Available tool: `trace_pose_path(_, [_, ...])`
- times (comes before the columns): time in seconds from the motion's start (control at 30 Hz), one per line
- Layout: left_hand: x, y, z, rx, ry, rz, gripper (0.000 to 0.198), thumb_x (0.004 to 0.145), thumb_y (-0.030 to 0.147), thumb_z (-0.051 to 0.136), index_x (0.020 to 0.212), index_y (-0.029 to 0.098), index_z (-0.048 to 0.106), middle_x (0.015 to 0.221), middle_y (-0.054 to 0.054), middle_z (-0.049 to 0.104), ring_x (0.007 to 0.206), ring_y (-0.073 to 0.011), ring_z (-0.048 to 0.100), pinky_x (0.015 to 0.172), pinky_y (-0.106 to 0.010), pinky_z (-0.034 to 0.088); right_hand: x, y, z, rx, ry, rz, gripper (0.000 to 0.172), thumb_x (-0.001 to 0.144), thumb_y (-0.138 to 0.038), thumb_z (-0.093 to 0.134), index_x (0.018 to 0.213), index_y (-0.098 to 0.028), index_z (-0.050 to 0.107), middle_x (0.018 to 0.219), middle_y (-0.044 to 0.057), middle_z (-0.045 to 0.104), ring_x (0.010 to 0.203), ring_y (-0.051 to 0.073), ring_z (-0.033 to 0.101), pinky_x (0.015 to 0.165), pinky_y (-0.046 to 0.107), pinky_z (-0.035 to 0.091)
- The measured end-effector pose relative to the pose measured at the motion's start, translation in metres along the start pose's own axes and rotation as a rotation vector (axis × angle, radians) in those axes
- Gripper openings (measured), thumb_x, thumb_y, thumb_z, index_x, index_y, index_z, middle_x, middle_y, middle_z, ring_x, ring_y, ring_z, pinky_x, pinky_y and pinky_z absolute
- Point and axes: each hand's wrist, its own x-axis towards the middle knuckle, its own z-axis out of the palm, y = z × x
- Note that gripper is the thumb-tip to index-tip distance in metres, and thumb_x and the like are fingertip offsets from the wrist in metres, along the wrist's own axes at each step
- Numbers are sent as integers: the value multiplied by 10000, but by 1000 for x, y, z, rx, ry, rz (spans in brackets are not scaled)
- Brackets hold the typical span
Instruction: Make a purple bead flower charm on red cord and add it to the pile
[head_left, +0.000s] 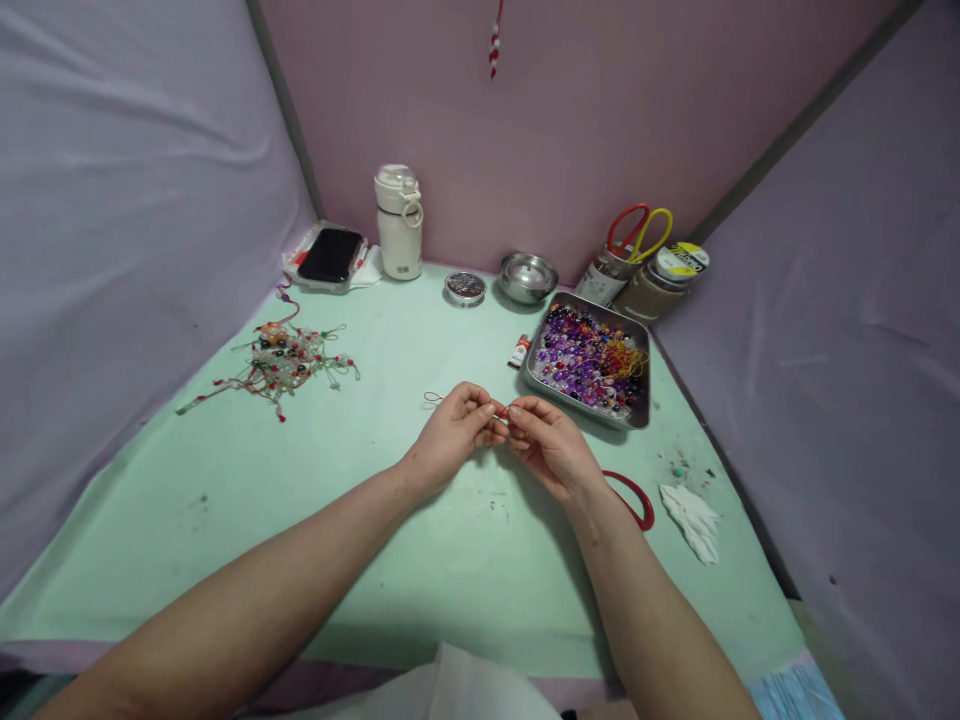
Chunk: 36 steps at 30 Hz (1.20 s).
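Note:
My left hand [450,432] and my right hand [551,446] meet over the middle of the pale green table [375,560], fingertips pinched together. Between them is a thin red cord [433,397] with a small red bead at the pinch; its loop sticks out left of my left fingers. The bead itself is mostly hidden by my fingertips. A metal tray [639,415] full of purple, clear and dark beads lies just beyond my right hand.
A pile of finished beaded strings [281,362] lies at the left. Along the back wall stand a white bottle [397,222], a phone [330,255], a small tin [465,288], a metal bowl [528,277] and jars with scissors [637,232]. A red loop [636,497] and a white tissue [694,520] lie at the right.

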Motion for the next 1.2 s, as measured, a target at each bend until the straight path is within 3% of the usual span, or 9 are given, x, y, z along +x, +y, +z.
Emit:
trace_pose_path(0.1, [1,0,0,-17,3,-1,144,816,181,638,796,164,497,712,14,620,642,-88,618,662,-243,496,1,1,-1,-2,-13,-3,253,613,-277,840,767,-176,666,736,-1,625,595,71,489,491,194,337])
trace_pose_path(0.33, [2,-3,-1,54,25,55,125,805,191,633,813,164,511,692,14,616,640,-85,596,670,-239,472,2,5,5,32,73,-81,233,611,-278,829,701,-173,642,634,-42,507,564,60,408,471,187,316])
trace_pose_path(0.57, [1,-2,-1,180,37,83,302,734,168,675,944,200,460,755,33,630,665,-82,574,692,-242,436,-1,5,6,-109,94,-140,242,643,-340,789,725,-187,620,660,-42,516,557,77,414,518,229,342])
trace_pose_path(0.67, [-2,-2,0,356,95,170,299,751,186,647,949,214,425,748,32,640,637,-93,552,658,-245,418,-4,4,8,-352,181,-310,201,720,-361,713,794,-202,616,740,-17,569,626,115,477,605,271,400])
trace_pose_path(0.77, [-5,-5,-2,589,146,302,292,767,179,616,970,227,412,785,30,645,585,-93,497,616,-247,392,-9,3,10,-695,269,-600,143,761,-291,653,874,-216,607,871,19,590,786,166,520,717,313,424])
trace_pose_path(0.87, [-4,-11,-8,780,124,396,323,769,119,569,1026,235,411,837,20,652,599,-105,491,622,-252,383,-14,2,13,-946,232,-795,131,769,-231,631,894,-234,591,925,31,563,867,188,510,774,340,411])
trace_pose_path(0.97, [-2,-18,-14,924,94,489,386,762,79,544,1092,240,426,884,-1,658,684,-133,539,685,-270,397,-15,5,13,-1064,216,-787,91,788,-257,617,804,-239,529,853,18,548,839,191,507,775,353,384])
trace_pose_path(1.07, [0,-20,-17,1016,83,570,404,768,82,537,1131,238,452,900,-20,648,796,-170,575,758,-298,412,-13,9,13,-1185,254,-733,192,782,-309,624,711,-228,465,756,-9,529,782,183,511,770,356,338])
trace_pose_path(1.2, [-1,-20,-15,1068,76,573,396,773,73,521,1132,237,482,911,-32,643,846,-193,584,789,-321,426,-11,12,14,-1254,273,-656,179,778,-303,627,679,-216,507,722,-17,559,741,169,525,775,351,312])
